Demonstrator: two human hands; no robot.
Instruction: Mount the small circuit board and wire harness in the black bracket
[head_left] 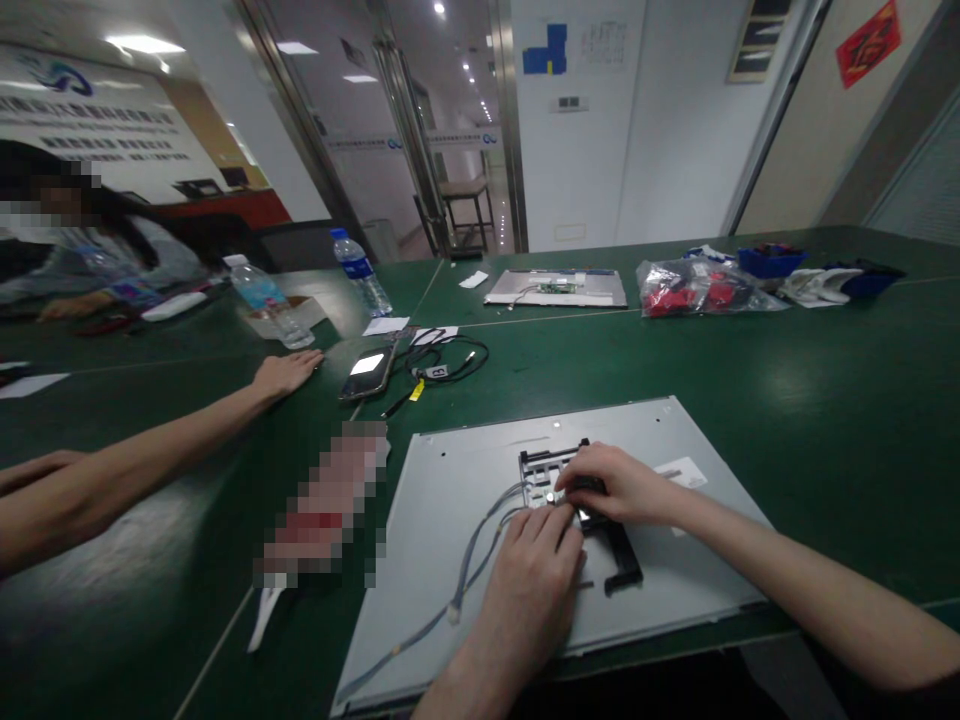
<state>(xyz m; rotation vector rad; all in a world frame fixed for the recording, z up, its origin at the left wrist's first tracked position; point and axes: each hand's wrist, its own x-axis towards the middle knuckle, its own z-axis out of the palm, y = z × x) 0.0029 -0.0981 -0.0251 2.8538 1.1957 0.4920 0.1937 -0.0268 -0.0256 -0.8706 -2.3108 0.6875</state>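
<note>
A grey metal panel lies flat on the green table in front of me. A black plastic bracket sits on its middle. My left hand rests on the panel with fingers curled against the bracket's lower left part. My right hand is closed over the bracket's top, fingers pressed on a small part I cannot make out. Grey cables run from under my hands toward the panel's near left corner.
Another person's arm lies across the table at left, hand flat near a phone and black cable. Two water bottles stand behind. A second panel, a bag of red parts and a blue bin sit at the back.
</note>
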